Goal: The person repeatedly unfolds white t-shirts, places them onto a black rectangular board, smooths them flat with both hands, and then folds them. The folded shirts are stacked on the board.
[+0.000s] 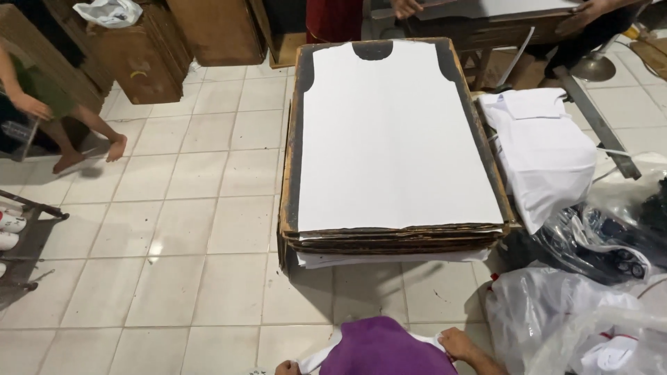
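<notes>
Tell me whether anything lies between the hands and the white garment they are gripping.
Nothing visible: the left hand and right hand touch the white garment directly. The purple cloth only lies between them.

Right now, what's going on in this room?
A white sleeveless shirt lies stretched flat on a dark wooden board stacked on the tiled floor. At the bottom edge, the person's left hand and right hand grip white cloth beside a purple garment. Folded white shirts sit to the right, near plastic bags.
</notes>
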